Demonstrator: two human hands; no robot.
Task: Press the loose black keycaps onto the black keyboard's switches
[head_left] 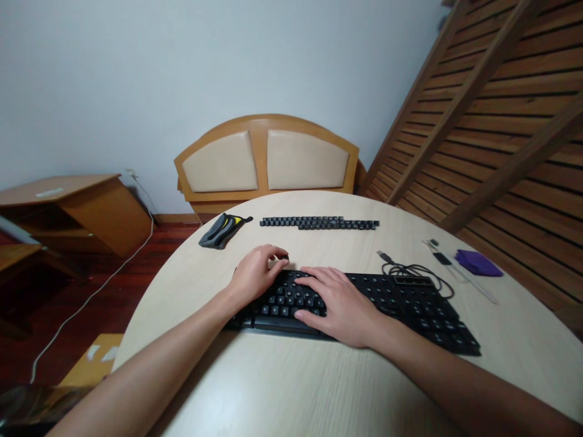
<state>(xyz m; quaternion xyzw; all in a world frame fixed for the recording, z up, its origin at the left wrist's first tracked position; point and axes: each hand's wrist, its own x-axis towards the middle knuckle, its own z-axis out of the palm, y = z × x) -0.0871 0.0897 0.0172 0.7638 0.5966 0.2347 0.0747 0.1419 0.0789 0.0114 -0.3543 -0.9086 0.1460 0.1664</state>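
A black keyboard (pixel 291 325) lies at an angle on the round table, and some of its upper area shows gaps between the keys. Above its far edge, my left hand (pixel 257 270) is closed in a pinch on a small dark piece, which looks like a keycap (pixel 285 258) and is mostly covered by the fingertips. My right hand (pixel 341 303) rests on the middle of the keyboard, fingers spread and thumb near the space bar. Beyond both hands, loose black keycaps (pixel 314 223) stand lined up in rows on the tabletop.
Dark grey and yellow gloves (pixel 221 232) lie at the table's far left. A coiled USB cable (pixel 410 270) sits behind the keyboard. To the right are a purple cloth (pixel 478 263) and a thin white tool (pixel 473 284). A wooden headboard-like panel (pixel 262 158) stands beyond the table (pixel 255 388).
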